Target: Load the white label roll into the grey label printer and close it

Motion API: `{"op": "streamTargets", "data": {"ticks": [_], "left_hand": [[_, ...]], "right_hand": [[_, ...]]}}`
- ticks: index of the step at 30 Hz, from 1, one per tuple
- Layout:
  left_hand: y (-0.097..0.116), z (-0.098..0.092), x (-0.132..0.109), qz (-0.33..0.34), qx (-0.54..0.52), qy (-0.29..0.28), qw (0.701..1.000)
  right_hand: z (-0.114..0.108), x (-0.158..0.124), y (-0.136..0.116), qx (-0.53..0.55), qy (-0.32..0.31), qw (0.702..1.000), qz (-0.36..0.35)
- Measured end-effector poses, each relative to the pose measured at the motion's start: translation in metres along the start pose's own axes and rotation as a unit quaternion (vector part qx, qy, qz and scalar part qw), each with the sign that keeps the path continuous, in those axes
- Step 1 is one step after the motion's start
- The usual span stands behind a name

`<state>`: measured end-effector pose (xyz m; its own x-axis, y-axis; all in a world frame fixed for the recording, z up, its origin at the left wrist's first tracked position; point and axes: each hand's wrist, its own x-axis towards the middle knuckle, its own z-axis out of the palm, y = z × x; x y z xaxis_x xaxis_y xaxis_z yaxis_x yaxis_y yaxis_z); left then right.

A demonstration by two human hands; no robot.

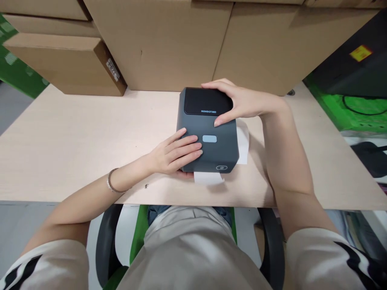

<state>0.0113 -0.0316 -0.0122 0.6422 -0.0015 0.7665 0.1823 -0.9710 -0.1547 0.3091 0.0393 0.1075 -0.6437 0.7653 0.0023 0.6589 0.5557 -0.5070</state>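
A dark grey label printer [208,155] with a black glossy window and a light blue button [209,139] is at the middle of the desk. My left hand [173,155] grips its near left corner, fingers laid over the top and thumb low at the front edge. Around the far right corner curls my right hand [238,100], its thumb on the top and its fingers over the black window's far edge. A white paper strip [208,178] sticks out from the printer's front. On the right side, more white paper [243,141] shows, partly hidden by the printer.
Large cardboard boxes [169,44] line the back of the pale desk [75,141]. A smaller carton [57,66] stands at the back left. On the right are a black object with a yellow label [360,52] and a green surface bearing a cable [363,113]. Chair armrests flank my body.
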Motion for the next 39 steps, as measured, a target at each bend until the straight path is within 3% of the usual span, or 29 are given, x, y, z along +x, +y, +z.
{"op": "streamTargets", "data": {"ticks": [4,9,14,19,29,33,39], "left_hand": [[-0.002,-0.002,0.001,0.009,0.024,-0.023,0.999],[-0.001,-0.001,0.003,0.06,0.057,0.019,0.996],[-0.002,0.0,0.003,0.034,0.028,0.008,0.999],[-0.001,-0.01,0.019,0.053,0.043,0.02,0.997],[0.012,-0.023,0.042,-0.039,0.05,-0.071,0.996],[0.014,-0.022,0.045,-0.061,0.044,-0.062,0.995],[0.013,-0.016,0.043,-0.041,0.026,-0.032,0.998]], "right_hand": [[0.001,-0.001,0.001,-0.005,-0.002,1.0,0.001],[0.001,-0.003,0.002,-0.017,0.001,1.0,0.003],[0.003,0.0,0.007,-0.014,0.012,1.0,-0.01],[0.002,-0.001,0.005,-0.015,0.005,1.0,-0.019],[-0.001,-0.002,-0.002,-0.011,0.008,1.0,-0.006],[0.002,-0.001,-0.001,0.016,0.013,1.0,0.007],[-0.004,-0.002,-0.001,0.035,-0.007,0.999,0.033]]}}
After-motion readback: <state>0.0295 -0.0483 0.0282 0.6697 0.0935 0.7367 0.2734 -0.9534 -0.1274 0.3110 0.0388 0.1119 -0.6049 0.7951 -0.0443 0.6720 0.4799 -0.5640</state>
